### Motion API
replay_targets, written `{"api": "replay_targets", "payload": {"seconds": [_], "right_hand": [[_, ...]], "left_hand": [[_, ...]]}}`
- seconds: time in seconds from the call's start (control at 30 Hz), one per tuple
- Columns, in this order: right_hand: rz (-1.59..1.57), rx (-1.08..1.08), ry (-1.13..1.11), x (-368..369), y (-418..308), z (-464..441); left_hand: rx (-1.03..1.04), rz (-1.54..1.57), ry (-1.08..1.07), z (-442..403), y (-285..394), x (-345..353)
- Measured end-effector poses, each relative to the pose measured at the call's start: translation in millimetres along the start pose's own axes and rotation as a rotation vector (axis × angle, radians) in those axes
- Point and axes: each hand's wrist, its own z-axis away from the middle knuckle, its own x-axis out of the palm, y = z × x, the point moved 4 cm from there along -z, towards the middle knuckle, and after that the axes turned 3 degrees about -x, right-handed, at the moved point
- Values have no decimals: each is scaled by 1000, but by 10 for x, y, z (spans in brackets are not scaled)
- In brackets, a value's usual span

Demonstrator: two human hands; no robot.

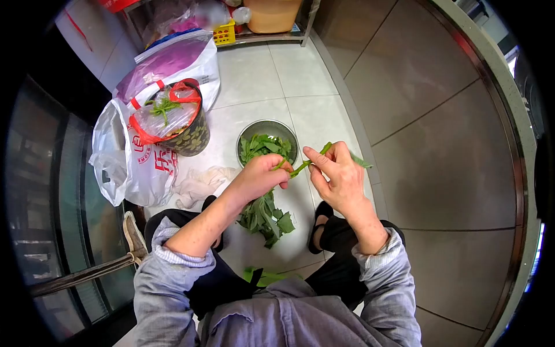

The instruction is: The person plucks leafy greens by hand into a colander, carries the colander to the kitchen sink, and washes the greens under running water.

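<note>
Near the bowl's (269, 126) close right edge, the left hand (269, 173) and right hand (340, 175) pinched a green stem (303, 167) between nearly closed fingers. A sharp snap might have flung bits past the bowl onto the floor (245, 72).

Pale square tiles pave the floor (248, 75). At 12 o'clock, near the top edge, an orange tub (273, 14) sits on a metal rack (257, 40), with a yellow openwork basket (224, 33) just beside it towards 11. Between 10 and 11 stands a big purple-and-white bag (167, 63). A white carrier bag (124, 179) slumps at 9 (its red lettering is only partly readable), and a crumpled pale cloth (199, 186) lies nearer the middle on that same line. A slim bar (81, 276) slants in from 8 o'clock. Brown panels (451, 162) fill the 3 o'clock side.
</note>
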Motion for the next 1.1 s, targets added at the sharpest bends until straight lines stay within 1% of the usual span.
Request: {"api": "replay_targets", "payload": {"seconds": [0.03, 0.1, 0.13, 0.2, 0.23, 0.27, 0.37, 0.4, 0.47, 0.57, 0.67, 0.7, 0.77, 0.8, 0.87, 0.9, 0.93, 0.97, 1.07, 1.1], "right_hand": [[61, 20, -35, 20, 32, 25], [188, 56, -104, 76, 81, 94], [220, 29, -115, 86, 52, 108], [288, -25, -135, 105, -13, 117], [249, -55, -144, 102, -22, 100], [208, -85, -153, 94, -27, 77], [98, -130, -139, 108, 15, 37], [64, -137, -128, 115, 30, 41], [161, -127, -215, 182, 32, 103], [222, -103, -314, 237, 46, 136], [182, -58, -347, 253, 98, 156], [157, -42, -351, 260, 113, 163], [0, 93, -260, 259, 115, 158], [-78, 160, -212, 265, 106, 158], [-257, 259, -271, 423, 49, 256], [-346, 309, -299, 497, -1, 301], [-322, 303, -319, 497, -99, 296], [-339, 340, -282, 454, -86, 274], [-371, 462, -174, 365, 59, 222], [-350, 481, -174, 338, 108, 220]], "left_hand": [[-23, -35, -5, 6, 16, -8], [61, -77, 50, -25, -50, 1], [102, -101, 79, -33, -73, 5], [167, -261, 114, -13, -53, 12], [197, -339, 132, 7, -12, 28], [229, -351, 139, 29, 31, 49], [240, -369, 154, 37, 42, 71], [214, -385, 134, 49, 67, 72], [165, -414, 96, 73, 140, 71], [525, -667, 281, 59, 90, 120], [319, -991, 262, 70, 128, 242], [337, -955, 293, 73, 149, 251], [375, -882, 358, 73, 188, 248], [397, -717, 446, 51, 175, 210], [435, -385, 607, -60, 53, 123], [400, -194, 680, -150, 7, -1], [331, -91, 701, -223, -35, -129], [259, 13, 721, -263, -101, -229], [114, 50, 441, -223, -17, -163], [133, 0, 368, -222, -13, -92]]}}
